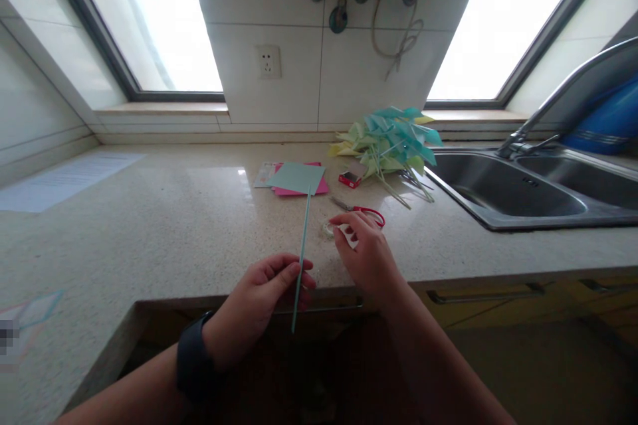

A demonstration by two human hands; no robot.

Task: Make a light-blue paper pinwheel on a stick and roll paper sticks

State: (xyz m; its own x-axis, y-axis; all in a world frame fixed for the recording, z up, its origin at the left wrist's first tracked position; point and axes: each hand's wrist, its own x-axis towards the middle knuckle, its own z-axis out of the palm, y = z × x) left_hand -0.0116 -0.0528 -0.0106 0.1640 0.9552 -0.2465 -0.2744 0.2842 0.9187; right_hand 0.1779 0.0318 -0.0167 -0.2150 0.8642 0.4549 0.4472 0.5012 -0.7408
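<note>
Two hands are in my view, low over the front edge of the counter (149,226). My left hand (259,302) is closed round a thin pale-green stick (302,259), pinching it between thumb and fingers near its lower third; the stick stands nearly upright, tilted slightly right at the top, its lower tip hanging past the counter edge and its upper tip ending in front of the paper sheets. A dark watch (192,362) sits on that wrist.

My right hand (366,255) rests just beside, to the right, fingers curled over something small and white on the counter (I cannot tell what it is, nor whether the fingers truly grip it or only touch it). A small clear roll, perhaps tape (327,229), lies touching or nearly touching the fingertips on their left.

Just behind the right hand lie red-handled scissors (366,212), blades pointing left. Farther back, a teal sheet (296,177) lies on top of a pink sheet (319,187), with a small red box (349,179) to their right. Beyond that is a heap of green and teal paper pinwheels (393,139) on sticks, near the wall.

Right of the heap is a steel sink (498,189) with a tap (558,96). A white printed sheet (64,179) lies well apart at the far left, and a socket (268,61) is on the tiled wall.
</note>
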